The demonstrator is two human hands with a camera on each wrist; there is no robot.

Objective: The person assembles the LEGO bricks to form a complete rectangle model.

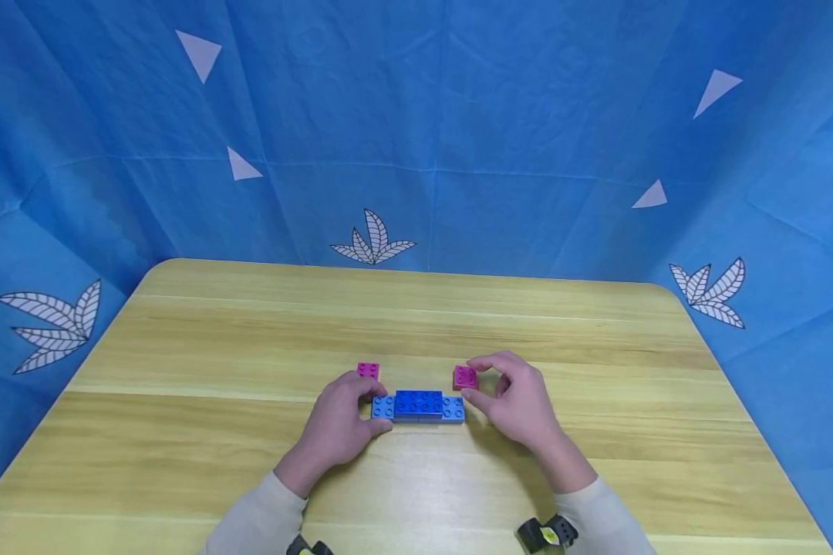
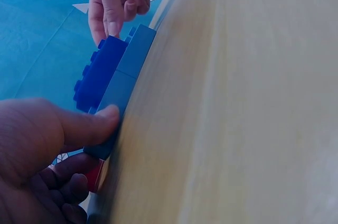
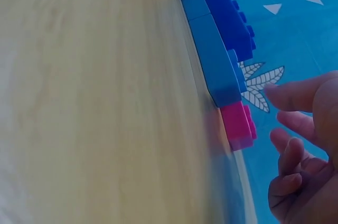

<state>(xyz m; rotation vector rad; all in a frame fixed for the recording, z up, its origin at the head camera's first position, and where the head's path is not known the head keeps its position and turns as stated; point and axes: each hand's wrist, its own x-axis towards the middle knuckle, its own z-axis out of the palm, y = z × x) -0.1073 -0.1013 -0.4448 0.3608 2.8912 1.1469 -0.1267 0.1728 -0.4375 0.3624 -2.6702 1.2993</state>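
Note:
A dark blue toy brick (image 1: pixel 419 403) sits on top of two lighter blue bricks (image 1: pixel 453 410) laid end to end, bridging their seam. My left hand (image 1: pixel 336 420) grips the left end of this blue brick assembly, thumb on the near face and fingers behind. Just beyond its right end lies a pink brick (image 1: pixel 465 378) on the table. Around that brick's right side my right hand (image 1: pixel 517 397) holds thumb and forefinger spread; the right wrist view shows the fingers apart from the pink brick (image 3: pixel 236 126). A second pink brick (image 1: pixel 368 371) lies behind my left fingers, partly hidden.
The wooden table (image 1: pixel 250 331) extends around the bricks, with rounded far corners. A blue curtain (image 1: pixel 430 116) with white triangles and leaf prints hangs behind it and along both sides. Black straps with wrist devices (image 1: pixel 548 533) sit at both sleeves.

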